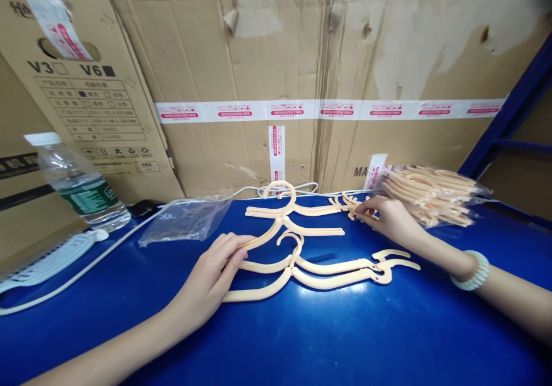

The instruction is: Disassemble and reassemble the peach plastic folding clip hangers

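The left hand (218,266) has its thumb and forefinger pinched on one arm of a peach plastic hanger (265,237), the other fingers curled together behind them. The hold is out toward the arm's end, probably to steady the hanger while leaving its middle and far arm free. The right hand (388,219) has its thumb and fingertips drawn together over a small heap of curved clip pieces (344,201); whether a piece is caught between them I cannot tell.

Just beyond the left fingertips lies another hanger (318,209), its arms outspread. On the near side of those fingertips are two front hangers (267,295), nested one before the other, with curved clips (383,272) at their right ends, below the right hand. All lie flat with hooks pointing away from the person, seemingly lined up so that the arm ends fall close to both hands.

Just past the right fingers, a clear bag of hanger parts (426,196) rests against the cardboard, perhaps put there to be within reach. Farther out from the left fingers, a flattened clear bag (187,222) and a water bottle (86,187) stand aside on the blue tabletop (328,340), apparently out of the way.
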### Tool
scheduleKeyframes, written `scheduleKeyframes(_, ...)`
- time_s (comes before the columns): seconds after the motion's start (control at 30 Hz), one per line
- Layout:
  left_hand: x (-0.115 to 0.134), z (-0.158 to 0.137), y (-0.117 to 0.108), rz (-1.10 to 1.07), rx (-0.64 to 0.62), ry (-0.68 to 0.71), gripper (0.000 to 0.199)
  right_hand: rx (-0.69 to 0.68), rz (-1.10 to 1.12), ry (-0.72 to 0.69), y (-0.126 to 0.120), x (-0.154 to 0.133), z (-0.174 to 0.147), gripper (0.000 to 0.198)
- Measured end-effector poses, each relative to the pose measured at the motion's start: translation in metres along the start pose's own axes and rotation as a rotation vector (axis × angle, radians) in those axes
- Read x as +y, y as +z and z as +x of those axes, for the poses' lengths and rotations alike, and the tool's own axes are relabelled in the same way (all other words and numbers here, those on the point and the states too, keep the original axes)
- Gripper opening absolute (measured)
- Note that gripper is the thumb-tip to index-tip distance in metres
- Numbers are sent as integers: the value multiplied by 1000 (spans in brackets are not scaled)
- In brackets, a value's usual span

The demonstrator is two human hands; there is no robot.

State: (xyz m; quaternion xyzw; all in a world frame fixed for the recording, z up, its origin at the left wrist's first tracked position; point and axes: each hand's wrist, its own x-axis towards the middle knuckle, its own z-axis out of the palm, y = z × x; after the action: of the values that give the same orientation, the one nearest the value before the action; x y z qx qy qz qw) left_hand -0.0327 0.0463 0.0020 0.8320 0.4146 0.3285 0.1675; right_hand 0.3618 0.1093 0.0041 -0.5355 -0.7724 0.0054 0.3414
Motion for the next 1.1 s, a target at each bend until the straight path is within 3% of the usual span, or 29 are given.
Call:
scheduleKeyframes(0.23,0,-1,-1,-18,-4,-19,29,221,395,309,-12,4,3,25)
scheduleKeyframes(0.33,1,-2,-1,-15,2,-19,30,253,622,422,-21,-5,1,28)
scheduleKeyframes(0.5,3,-3,-2,0,14,-15,31,115,922,570,-22,-26,-4,31)
scheduleKeyframes(0.67,2,-2,0,4,32,-5,30,-79,987,667,-14,-36,-8,25)
scheduleKeyframes(0.83,2,-3,0,-30,32,-20,30,-67,1078,727,-14,-42,-9,30)
scheduleKeyframes(1.0,4,-3,0,-50,44,-28,30,-198,1077,673,-8,-51,-13,33)
scheduleKeyframes(1.1,6,-3,0,-59,48,-33,30,-181,1083,632,-5,-57,-15,36)
